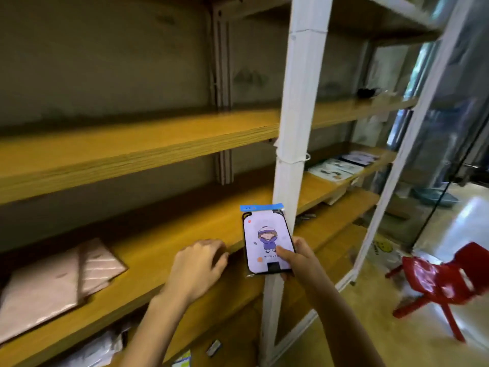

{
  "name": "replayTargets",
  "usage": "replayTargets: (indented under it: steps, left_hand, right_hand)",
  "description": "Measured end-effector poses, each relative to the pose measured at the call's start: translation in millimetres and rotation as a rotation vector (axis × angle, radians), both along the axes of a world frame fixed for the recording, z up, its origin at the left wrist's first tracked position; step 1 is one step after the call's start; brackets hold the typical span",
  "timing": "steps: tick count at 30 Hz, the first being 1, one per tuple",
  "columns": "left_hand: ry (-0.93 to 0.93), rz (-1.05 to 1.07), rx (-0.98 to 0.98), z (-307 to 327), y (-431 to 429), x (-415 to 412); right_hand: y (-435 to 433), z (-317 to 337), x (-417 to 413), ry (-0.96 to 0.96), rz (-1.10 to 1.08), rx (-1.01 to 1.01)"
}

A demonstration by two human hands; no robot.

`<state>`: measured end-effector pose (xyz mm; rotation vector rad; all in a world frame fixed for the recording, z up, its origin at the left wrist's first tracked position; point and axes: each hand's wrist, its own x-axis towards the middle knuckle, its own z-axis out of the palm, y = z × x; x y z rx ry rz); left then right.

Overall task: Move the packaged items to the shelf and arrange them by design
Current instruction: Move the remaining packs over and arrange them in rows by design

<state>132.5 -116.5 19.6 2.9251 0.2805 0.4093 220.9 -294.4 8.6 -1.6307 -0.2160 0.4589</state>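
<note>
My right hand [296, 258] grips a packaged item [266, 241], a lilac card with a cartoon figure and a blue header strip, held upright in front of the white shelf post [299, 128]. My left hand [197, 266] rests with curled fingers on the front edge of the wooden shelf [164, 250], just left of the package, holding nothing. Further right on the same shelf level lie more packaged items [336, 169], white ones and a lilac one [358, 158], flat in a row.
Pink wrapped flat packs [53, 284] lie on the shelf at left. An upper shelf board [127, 147] runs above. A red plastic chair [444, 282] stands on the floor at right. Bags and small packages sit on the lower level [100, 348].
</note>
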Motion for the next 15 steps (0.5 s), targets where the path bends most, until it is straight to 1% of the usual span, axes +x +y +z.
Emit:
replayTargets:
  steps: [8, 15]
  left_hand:
    - [-0.042, -0.111, -0.01, -7.5, -119.5, 97.1]
    - [-0.024, -0.224, -0.029, -0.4, -190.3, 178.5]
  right_hand:
    - [-126.5, -0.8, 81.4, -0.013, -0.117, -0.046]
    - [-204.0, -1.7, 151.2, -0.01, -0.176, -0.067]
